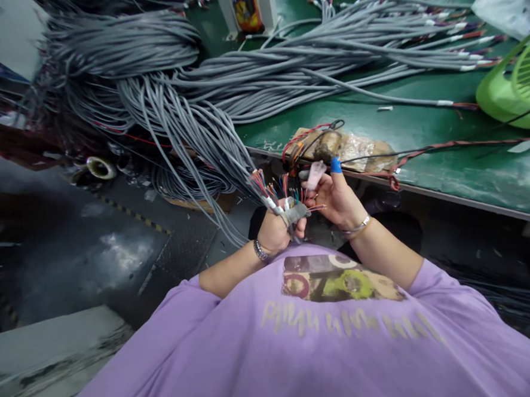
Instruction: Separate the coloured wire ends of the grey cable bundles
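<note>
My left hand (273,229) is closed around the ends of several grey cables (296,212), low in front of my shirt. Thin coloured wires fan out from the stripped ends. Beside it, my right hand (339,201) has its thumb raised apart and the other fingers loosely curled near the wire tips. Blue tape (335,165) wraps the thumb tip. A pale pinkish piece (316,175) shows at the index finger; whether it is a finger wrap or a separate thing I cannot tell. No wire is clearly gripped by the right hand.
Bundles of grey cable (284,71) lie across the green table (452,178) and hang over its edge. A taped cardboard block (361,150) with red and black wires sits at the front edge. A green plastic fan or basket (516,84) stands right. Wire spools (101,168) are left.
</note>
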Motion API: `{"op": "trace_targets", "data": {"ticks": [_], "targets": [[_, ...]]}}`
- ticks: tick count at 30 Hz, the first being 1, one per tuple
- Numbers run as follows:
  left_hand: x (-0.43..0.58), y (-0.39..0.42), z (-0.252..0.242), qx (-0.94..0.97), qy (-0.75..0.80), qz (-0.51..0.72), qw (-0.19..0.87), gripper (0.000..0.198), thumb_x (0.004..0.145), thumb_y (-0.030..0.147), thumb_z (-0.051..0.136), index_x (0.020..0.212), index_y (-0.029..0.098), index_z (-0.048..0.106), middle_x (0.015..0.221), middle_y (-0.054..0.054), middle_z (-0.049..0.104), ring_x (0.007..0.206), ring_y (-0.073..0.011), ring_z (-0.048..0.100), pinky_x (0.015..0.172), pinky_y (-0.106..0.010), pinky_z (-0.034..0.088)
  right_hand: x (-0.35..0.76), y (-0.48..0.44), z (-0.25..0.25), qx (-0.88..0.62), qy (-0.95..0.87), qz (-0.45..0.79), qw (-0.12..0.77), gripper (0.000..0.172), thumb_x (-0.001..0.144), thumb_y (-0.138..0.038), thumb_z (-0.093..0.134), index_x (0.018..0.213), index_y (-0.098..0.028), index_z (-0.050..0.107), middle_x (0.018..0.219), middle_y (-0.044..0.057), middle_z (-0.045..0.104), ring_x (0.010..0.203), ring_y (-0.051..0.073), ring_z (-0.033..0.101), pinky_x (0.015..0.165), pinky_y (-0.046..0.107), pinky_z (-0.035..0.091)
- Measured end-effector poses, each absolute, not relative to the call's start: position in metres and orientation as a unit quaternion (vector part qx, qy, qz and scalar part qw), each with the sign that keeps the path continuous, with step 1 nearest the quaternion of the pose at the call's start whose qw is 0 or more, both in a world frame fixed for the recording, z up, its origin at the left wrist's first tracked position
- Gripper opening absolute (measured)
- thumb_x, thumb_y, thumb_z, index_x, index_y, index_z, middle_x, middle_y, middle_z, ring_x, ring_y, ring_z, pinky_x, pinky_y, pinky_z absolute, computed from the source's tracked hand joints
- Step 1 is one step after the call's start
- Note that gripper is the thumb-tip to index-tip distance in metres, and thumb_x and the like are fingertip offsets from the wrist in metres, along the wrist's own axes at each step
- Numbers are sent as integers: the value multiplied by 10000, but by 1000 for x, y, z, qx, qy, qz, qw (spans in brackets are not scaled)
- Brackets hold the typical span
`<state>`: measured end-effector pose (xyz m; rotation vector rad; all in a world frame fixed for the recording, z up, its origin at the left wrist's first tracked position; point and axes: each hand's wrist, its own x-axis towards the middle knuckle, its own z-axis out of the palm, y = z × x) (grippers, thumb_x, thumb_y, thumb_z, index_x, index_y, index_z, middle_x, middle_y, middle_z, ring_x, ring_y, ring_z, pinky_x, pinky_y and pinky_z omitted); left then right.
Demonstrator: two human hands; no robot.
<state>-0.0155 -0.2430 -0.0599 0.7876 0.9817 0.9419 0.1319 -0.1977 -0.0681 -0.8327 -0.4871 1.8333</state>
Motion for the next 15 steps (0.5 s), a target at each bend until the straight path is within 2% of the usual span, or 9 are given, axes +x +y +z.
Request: {"op": "trace_targets", "data": {"ticks": [7,11,15], "targets": [[-10,-248,-59,349,468,460,668,465,625,555,819,719,182,557,493,59,571,363,-66,476,366,-187,393,131,-198,-69,-347,-213,734,544,434,774,-628,744,815,-205,656,675,-22,644,539,85,489,509,224,419],[-3,-245,-52,335,483,462,663,457,608,528,826,733,181,556,507,56,579,370,-61,474,376,-186,403,127,-197,-78,-339,-212,719,568,497,736,-695,744,806,-214,641,755,-5,692,595,101,553,549,239,451],[0,-243,-48,328,501,455,659,460,606,526,823,739,182,549,497,57,566,373,-62,476,385,-185,404,126,-195,-78,-365,-261,715,536,576,714,-793,679,826,-230,634,726,10,677,639,152,586,586,297,477]]}}
